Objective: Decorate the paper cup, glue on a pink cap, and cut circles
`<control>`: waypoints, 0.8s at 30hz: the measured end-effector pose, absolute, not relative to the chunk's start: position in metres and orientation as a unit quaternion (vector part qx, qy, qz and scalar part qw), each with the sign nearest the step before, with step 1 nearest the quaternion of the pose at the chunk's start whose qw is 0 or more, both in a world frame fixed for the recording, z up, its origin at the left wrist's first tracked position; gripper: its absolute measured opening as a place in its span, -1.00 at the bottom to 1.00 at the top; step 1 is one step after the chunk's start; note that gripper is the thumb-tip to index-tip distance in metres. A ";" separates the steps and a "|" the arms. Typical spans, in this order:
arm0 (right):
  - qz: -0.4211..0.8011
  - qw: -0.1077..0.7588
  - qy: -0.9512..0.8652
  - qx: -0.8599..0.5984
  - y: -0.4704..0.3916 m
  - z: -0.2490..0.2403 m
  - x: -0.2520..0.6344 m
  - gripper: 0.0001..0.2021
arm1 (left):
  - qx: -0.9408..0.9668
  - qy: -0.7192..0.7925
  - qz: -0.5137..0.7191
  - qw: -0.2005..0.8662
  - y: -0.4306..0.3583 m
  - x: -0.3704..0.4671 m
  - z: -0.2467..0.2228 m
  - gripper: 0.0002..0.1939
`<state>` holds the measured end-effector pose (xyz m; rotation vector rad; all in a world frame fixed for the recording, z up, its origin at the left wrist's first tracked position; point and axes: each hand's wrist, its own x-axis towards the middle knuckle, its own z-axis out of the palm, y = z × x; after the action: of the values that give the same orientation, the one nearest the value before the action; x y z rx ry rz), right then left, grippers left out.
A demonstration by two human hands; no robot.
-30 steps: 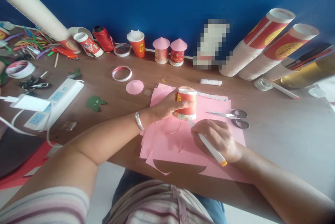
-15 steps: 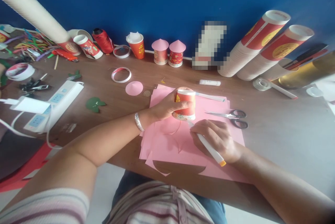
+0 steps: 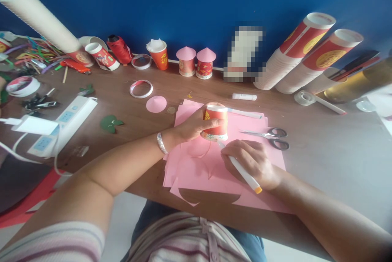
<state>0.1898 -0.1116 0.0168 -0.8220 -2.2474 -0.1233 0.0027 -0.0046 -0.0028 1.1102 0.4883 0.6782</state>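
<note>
My left hand (image 3: 197, 125) is wrapped round a red paper cup (image 3: 218, 117) with a white end facing up and drawn marks along its lower white band. In my right hand (image 3: 252, 162) is a white marker pen (image 3: 245, 172) with a yellow end, its tip close to the cup's lower edge; whether it touches, I cannot tell. Beneath both hands lie stacked pink paper sheets (image 3: 190, 168) with curved cut-outs at the front. Black-handled scissors (image 3: 269, 133) rest open on the sheets to the right of the cup.
Two cups with pink cone roofs (image 3: 204, 68) stand by the blue wall. Tall paper-cup stacks (image 3: 284, 57) lean at the back right. A glue stick (image 3: 244, 97), a tape roll (image 3: 141, 89), a pink paper cone (image 3: 156, 104) and a power strip (image 3: 63, 127) lie around.
Almost nothing differs. The whole view has shifted very slightly, while both hands keep the same hold on the cup and the marker pen.
</note>
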 end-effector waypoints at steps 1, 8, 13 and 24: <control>-0.050 0.364 -0.873 -0.321 -0.111 0.017 0.189 -0.80 | 0.511 0.229 0.311 0.768 -0.005 0.003 -0.002 -0.56; -0.057 0.363 -0.874 -0.319 -0.110 0.019 0.189 -0.82 | 0.505 0.228 0.308 0.774 -0.005 0.002 -0.002 -0.55; -0.051 0.360 -0.876 -0.317 -0.109 0.019 0.191 -0.82 | 0.510 0.227 0.310 0.769 -0.005 0.002 -0.003 -0.55; -0.048 0.357 -0.878 -0.314 -0.109 0.019 0.192 -0.82 | 0.504 0.229 0.311 0.773 -0.003 0.003 -0.005 -0.49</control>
<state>0.1918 -0.1089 0.0185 -0.8095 -2.2670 -0.1240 0.0030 -0.0032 -0.0051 1.0924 0.4961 0.6730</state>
